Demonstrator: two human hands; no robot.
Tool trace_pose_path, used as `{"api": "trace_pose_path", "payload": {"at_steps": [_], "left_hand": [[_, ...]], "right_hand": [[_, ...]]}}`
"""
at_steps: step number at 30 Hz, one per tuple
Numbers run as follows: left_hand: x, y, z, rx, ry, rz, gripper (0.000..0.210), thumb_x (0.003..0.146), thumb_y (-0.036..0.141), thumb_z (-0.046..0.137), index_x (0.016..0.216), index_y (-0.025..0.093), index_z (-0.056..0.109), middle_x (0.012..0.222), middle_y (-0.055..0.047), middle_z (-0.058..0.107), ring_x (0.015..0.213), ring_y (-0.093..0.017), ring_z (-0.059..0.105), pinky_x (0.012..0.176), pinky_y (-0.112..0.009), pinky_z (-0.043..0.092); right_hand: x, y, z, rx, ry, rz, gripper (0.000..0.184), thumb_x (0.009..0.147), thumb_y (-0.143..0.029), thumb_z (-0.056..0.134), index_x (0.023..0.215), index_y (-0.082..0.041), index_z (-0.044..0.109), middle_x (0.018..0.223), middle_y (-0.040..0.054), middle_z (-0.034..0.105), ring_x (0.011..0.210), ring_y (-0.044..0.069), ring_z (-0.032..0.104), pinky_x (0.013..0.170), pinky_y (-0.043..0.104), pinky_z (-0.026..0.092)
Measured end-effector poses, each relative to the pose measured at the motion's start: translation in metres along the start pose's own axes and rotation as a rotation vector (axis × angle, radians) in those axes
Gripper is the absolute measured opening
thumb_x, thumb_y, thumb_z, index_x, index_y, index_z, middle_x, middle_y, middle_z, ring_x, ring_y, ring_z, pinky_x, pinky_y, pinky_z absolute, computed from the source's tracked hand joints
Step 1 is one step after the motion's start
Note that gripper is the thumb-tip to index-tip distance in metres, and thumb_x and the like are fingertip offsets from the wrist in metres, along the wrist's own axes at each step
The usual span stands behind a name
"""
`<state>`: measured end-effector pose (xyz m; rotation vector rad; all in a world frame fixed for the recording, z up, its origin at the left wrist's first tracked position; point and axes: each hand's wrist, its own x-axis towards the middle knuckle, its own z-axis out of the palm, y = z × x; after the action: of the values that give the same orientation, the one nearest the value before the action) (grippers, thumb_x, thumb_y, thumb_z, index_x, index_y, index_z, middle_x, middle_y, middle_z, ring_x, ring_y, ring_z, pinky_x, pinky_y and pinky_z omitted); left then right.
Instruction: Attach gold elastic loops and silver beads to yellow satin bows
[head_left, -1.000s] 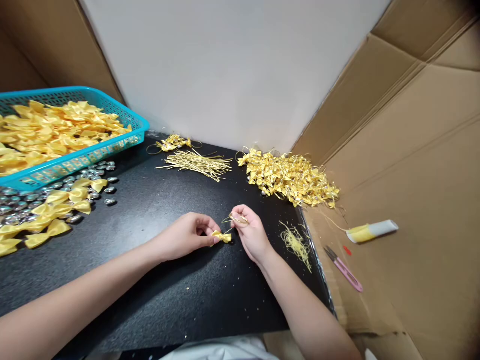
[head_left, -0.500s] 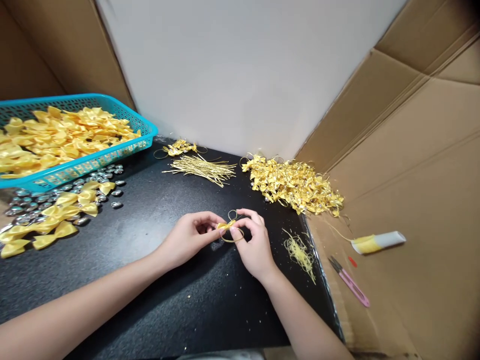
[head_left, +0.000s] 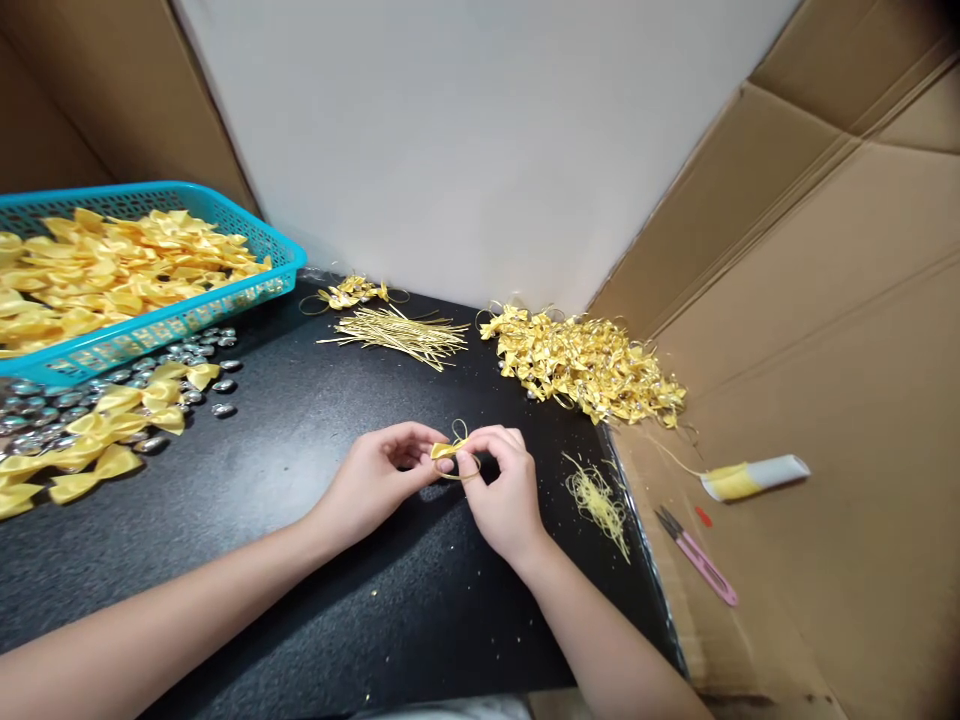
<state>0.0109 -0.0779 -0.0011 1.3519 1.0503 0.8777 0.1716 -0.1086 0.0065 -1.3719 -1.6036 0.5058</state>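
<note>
Over the black table, my left hand (head_left: 386, 474) pinches a small yellow ribbon bow (head_left: 444, 451) by its left side. My right hand (head_left: 504, 482) is closed on the bow's right side, thumb and forefinger pressed together there. A thin gold cord (head_left: 460, 430) loops above the bow, and another loop curves below it between the two hands. The bow's right part is hidden behind my right fingers. Both hands are close together, their fingertips nearly meeting.
A blue basket (head_left: 247, 292) of yellow bows stands at left, with silvery beads (head_left: 223, 410) and loose bows before it. Gold cord pieces (head_left: 405, 335) lie behind my hands. Finished-looking bows (head_left: 589, 365) are heaped right, near thread scraps (head_left: 598, 505), pink snips (head_left: 697, 560) and a thread spool (head_left: 754, 478).
My right fingers have curled in more around the bow's right side. The bow and its cord loops have shifted slightly left; the whole view has turned a little.
</note>
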Motion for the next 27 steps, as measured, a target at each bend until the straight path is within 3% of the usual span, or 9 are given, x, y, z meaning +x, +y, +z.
{"api": "trace_pose_path", "payload": {"at_steps": [5, 14, 27], "left_hand": [[-0.001, 0.001, 0.003, -0.021, 0.040, -0.001, 0.035, 0.069, 0.043, 0.078, 0.088, 0.015, 0.068, 0.082, -0.004, 0.073, 0.077, -0.018, 0.066, 0.074, -0.028, 0.053], [0.002, 0.007, 0.005, -0.153, 0.096, -0.159, 0.038, 0.052, 0.039, 0.087, 0.075, 0.015, 0.068, 0.072, -0.002, 0.071, 0.069, -0.016, 0.064, 0.069, -0.027, 0.051], [0.002, 0.010, 0.003, -0.106, 0.082, -0.195, 0.028, 0.056, 0.038, 0.084, 0.070, 0.016, 0.073, 0.069, -0.002, 0.072, 0.064, -0.014, 0.061, 0.063, -0.023, 0.046]], "right_hand": [[0.000, 0.000, 0.002, -0.014, 0.017, -0.029, 0.014, 0.080, -0.011, 0.061, 0.072, -0.022, 0.060, 0.083, 0.0043, 0.066, 0.088, 0.021, 0.056, 0.080, 0.035, 0.047], [-0.003, 0.001, 0.005, -0.028, 0.036, -0.081, 0.014, 0.080, -0.009, 0.060, 0.072, -0.021, 0.059, 0.082, 0.0044, 0.065, 0.088, 0.020, 0.056, 0.080, 0.034, 0.047], [-0.004, 0.003, 0.007, -0.034, 0.050, -0.141, 0.014, 0.079, -0.008, 0.057, 0.072, -0.020, 0.059, 0.081, 0.0045, 0.065, 0.086, 0.019, 0.057, 0.078, 0.033, 0.048]]}}
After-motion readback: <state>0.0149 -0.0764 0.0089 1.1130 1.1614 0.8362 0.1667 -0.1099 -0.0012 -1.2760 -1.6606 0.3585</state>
